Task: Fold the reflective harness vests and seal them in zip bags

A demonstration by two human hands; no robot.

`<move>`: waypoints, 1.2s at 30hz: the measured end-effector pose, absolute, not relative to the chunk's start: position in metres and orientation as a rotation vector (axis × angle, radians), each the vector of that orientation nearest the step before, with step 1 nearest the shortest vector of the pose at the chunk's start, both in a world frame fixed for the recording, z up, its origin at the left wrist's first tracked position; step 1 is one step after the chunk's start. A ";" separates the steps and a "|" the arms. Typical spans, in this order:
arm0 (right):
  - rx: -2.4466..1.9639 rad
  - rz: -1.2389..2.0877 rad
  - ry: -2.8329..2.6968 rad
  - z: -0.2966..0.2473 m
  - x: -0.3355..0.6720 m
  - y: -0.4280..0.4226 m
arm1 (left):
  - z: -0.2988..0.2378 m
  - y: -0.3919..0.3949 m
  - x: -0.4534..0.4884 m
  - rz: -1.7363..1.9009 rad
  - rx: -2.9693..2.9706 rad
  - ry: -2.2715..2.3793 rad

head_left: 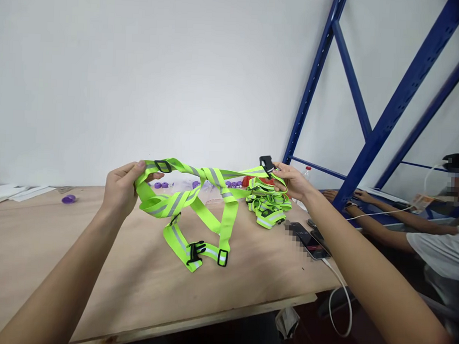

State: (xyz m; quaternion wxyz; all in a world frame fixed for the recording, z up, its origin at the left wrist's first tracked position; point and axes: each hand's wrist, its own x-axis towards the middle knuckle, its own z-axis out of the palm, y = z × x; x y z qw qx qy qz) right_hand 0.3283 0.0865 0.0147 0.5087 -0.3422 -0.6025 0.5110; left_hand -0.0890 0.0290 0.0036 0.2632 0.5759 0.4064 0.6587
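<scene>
A neon-green reflective strap harness [198, 201] with grey stripes and black buckles hangs stretched between my two hands above the wooden table [58, 266]. My left hand [123, 187] is closed around its left end, near a black slider. My right hand [292, 181] pinches the right end by a black clip buckle [267, 164]. Loops of the strap dangle down to the tabletop, ending in a black buckle [196, 251]. A pile of similar green harnesses [269, 204] lies on the table just under my right hand.
A phone [310, 240] with a white cable lies near the table's right edge. Purple caps [68, 199] and white papers [8, 192] sit at the back. A blue metal rack [364, 127] stands to the right, where another person sits with arms stretched forward.
</scene>
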 end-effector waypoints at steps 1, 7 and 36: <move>-0.821 1.262 -1.469 0.012 0.328 0.086 | 0.004 0.028 -0.087 1.730 1.496 0.988; -0.746 1.238 -1.292 0.003 0.321 0.087 | -0.012 0.028 -0.081 0.898 1.742 1.052; -0.726 0.931 -1.011 0.027 0.310 0.078 | -0.064 0.059 0.009 0.922 2.358 1.350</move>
